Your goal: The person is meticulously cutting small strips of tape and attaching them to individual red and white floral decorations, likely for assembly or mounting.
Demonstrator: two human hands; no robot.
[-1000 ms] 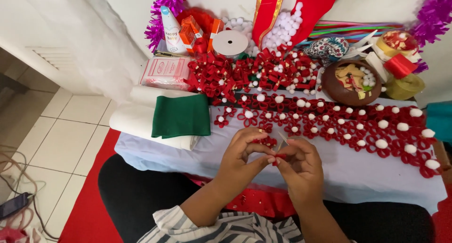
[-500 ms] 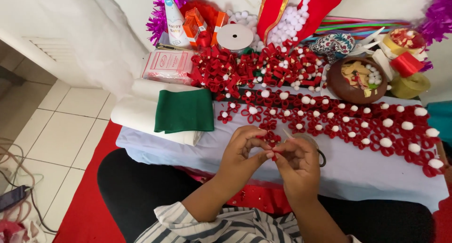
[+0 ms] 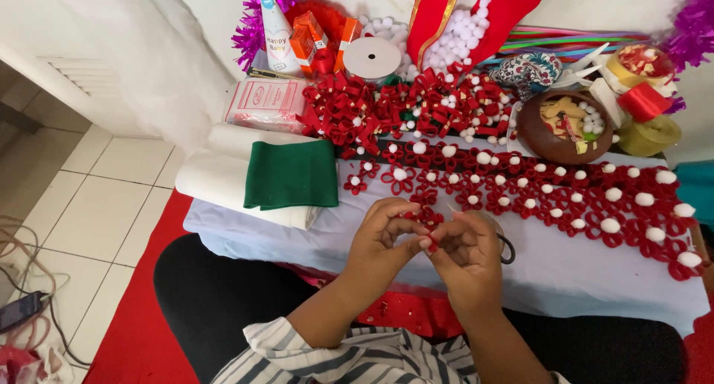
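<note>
Our left hand (image 3: 379,239) and right hand (image 3: 468,257) both pinch one small red ribbon flower (image 3: 428,219) near the table's front edge. Many finished flowers (image 3: 565,198) lie beyond; loose loops (image 3: 349,116) remain farther back.

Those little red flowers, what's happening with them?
A person sits at a table and pinches a small red ribbon flower between both hands, the left hand and the right hand close together over the pale tablecloth. Rows of finished red flowers with white pompom centres lie just beyond. A folded green felt piece rests on white rolls to the left, and a brown bowl of bits stands further back.
</note>
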